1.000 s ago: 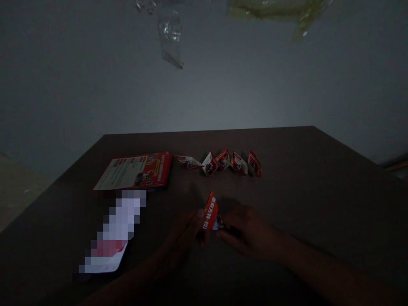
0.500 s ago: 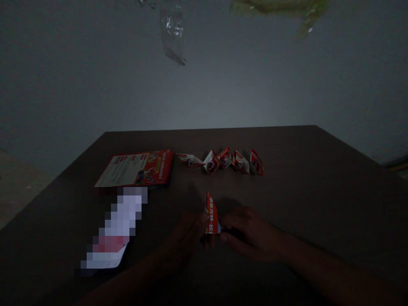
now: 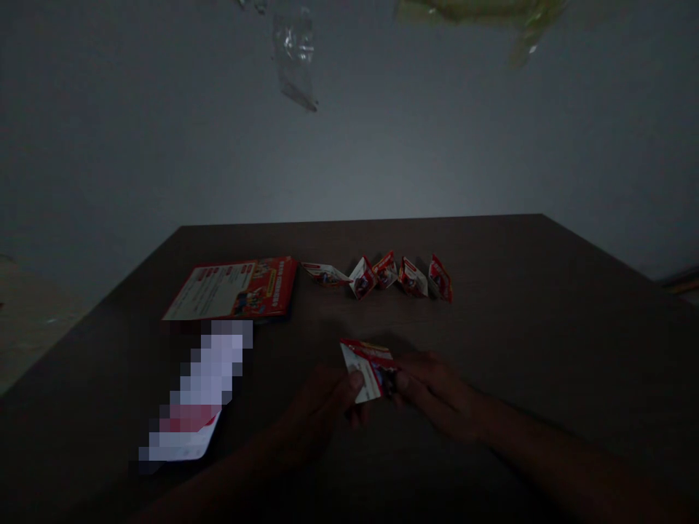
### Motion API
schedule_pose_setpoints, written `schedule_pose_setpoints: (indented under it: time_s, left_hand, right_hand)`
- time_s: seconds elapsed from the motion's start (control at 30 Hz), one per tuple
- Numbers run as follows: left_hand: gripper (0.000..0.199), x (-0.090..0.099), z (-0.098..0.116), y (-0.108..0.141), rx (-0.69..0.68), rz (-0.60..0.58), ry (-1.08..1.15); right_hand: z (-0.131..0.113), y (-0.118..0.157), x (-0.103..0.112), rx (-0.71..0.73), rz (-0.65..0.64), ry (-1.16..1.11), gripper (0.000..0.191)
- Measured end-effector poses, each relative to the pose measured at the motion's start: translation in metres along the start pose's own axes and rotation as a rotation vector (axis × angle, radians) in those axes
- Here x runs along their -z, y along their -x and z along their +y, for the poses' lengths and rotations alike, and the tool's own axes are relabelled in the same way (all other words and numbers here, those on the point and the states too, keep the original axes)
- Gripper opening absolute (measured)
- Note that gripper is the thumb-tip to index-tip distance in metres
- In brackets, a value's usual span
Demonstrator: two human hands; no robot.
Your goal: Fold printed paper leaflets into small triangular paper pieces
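Observation:
Between my two hands, just above the table, is a folded piece of printed paper in red and white (image 3: 365, 370). My left hand (image 3: 325, 400) pinches its left side, the thumb lying on the white panel. On the other side, my right hand (image 3: 437, 393) has its fingers closed on the right edge, where a dark, coloured picture partly shows. Several similar folded red and white papers (image 3: 412, 278) stand in a row beyond my hands. The dim light hides the finer print and some fingers.
A red and white printed booklet or flat pack (image 3: 218, 287) lies at the left of the dark table (image 3: 491, 255). Nearer me is a phone (image 3: 202, 407) with a lit, blurred-out screen. A pale wall (image 3: 349, 145) with clear and yellowish tape rises behind the table.
The folded paper has turned in my hands: its red lettered face was towards me, and now a white panel shows. My right hand has shifted slightly. Papers in the row are unchanged.

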State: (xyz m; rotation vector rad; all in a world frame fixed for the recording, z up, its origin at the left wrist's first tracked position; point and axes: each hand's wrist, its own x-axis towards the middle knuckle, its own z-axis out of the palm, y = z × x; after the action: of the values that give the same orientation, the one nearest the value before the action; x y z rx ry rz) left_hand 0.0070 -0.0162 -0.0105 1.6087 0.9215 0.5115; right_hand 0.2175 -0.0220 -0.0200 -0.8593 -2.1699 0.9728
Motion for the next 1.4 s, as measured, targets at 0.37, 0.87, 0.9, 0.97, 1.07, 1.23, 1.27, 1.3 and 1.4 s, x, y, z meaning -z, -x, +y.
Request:
schedule_pose_setpoints:
  time_s: [0.37, 0.87, 0.9, 0.97, 1.07, 1.23, 1.27, 1.3, 1.4]
  left_hand:
    - [0.025, -0.001, -0.005, -0.005, -0.005, 0.120, -0.039]
    - [0.024, 0.000, -0.004, -0.008, -0.040, 0.094, 0.193]
    - [0.026, 0.000, -0.003, -0.008, -0.033, 0.085, 0.215]
    - [0.031, 0.000, -0.001, -0.008, -0.015, 0.071, 0.242]
    - [0.035, 0.000, 0.001, -0.007, 0.013, 0.057, 0.234]
    - [0.036, 0.000, 0.000, -0.006, 0.019, 0.068, 0.173]
    - [0.035, 0.000, -0.001, -0.006, 0.025, 0.074, 0.149]
    - [0.034, 0.001, -0.001, -0.006, 0.034, 0.076, 0.129]
    - [0.033, 0.000, -0.001, -0.007, 0.073, 0.054, 0.103]
  right_hand:
    - [0.002, 0.000, -0.003, -0.198, 0.147, -0.253, 0.050]
    - [0.010, 0.005, -0.012, -0.207, -0.029, -0.554, 0.051]
    - [0.009, 0.004, -0.011, -0.197, -0.031, -0.537, 0.050]
    - [0.007, 0.004, -0.011, -0.173, -0.044, -0.503, 0.049]
    - [0.005, 0.002, -0.010, -0.151, -0.060, -0.480, 0.049]
    - [0.002, -0.001, -0.009, -0.136, 0.021, -0.450, 0.043]
    - [0.001, -0.002, -0.008, -0.153, 0.054, -0.452, 0.040]
    - [0.000, -0.003, -0.008, -0.176, 0.082, -0.465, 0.035]
    - [-0.002, -0.004, -0.007, -0.251, 0.119, -0.550, 0.026]
